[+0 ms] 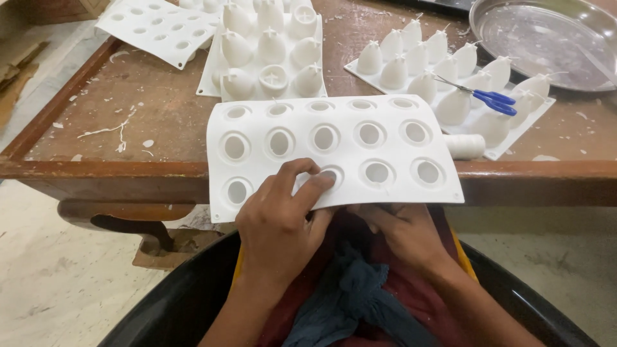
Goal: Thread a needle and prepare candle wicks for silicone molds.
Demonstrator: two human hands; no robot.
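Wooden table (pixel 160 109), beyond both hands, its near edge just above the knuckles; flecks of white wax lie scattered on it.

White mould sheet (pixel 334 151) with round holes, overhanging the table edge toward the person. Its near edge rests on the hands; the far part lies on the table.

Metal tray (pixel 546 38), well beyond the right hand, at the table's far corner.

Further moulds: one (pixel 267 51) straight ahead of the left hand and one (pixel 450 83) ahead of the right hand, both turned so their cone-shaped pockets point up, wicks showing at the tips; a third flat sheet (pixel 157 26) lies far off to the left.

Left hand (pixel 279 225), on top of the sheet's near edge, thumb and forefinger curled around one hole and pressing at its rim.

Right hand (pixel 405 234), under the sheet, fingers tucked beneath the edge; how they grip cannot be told.

Blue-handled scissors (pixel 491 101), resting on the right-hand mould.

Small white roll (pixel 464 146), just past the sheet's right corner.

Risk, as a judgement: the soft sheet hangs unsupported, so hard pressure could fold it or slide it off the edge; pressing unevenly could crack a wax piece inside the pocket.
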